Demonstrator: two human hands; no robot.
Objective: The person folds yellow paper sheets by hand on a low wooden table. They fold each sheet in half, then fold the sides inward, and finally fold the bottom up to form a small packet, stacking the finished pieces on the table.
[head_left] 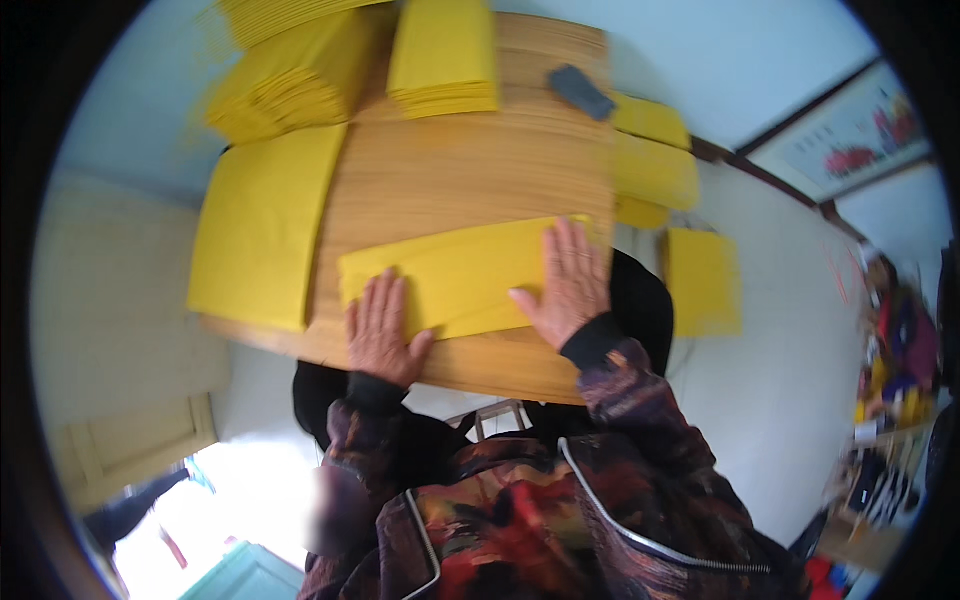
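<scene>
A long folded yellow sheet [470,275], of cloth or paper, lies slightly askew across the near part of the wooden table. My left hand [382,325] rests flat on its left end, fingers stretched toward the far side and thumb out to the right. On the right end my right hand [568,280] lies flat too, its fingertips near the far edge of the sheet and its thumb pointing left. Neither hand grips anything. Just left of the folded sheet sits a wider flat yellow stack [262,228] along the table's left edge.
Thick piles of folded yellow sheets [445,60] stand at the far side, with another pile [290,80] at far left. A dark grey object [581,92] lies near the far right corner. Beyond the table's right edge are more yellow stacks [655,170]. A framed picture [850,135] is farther right.
</scene>
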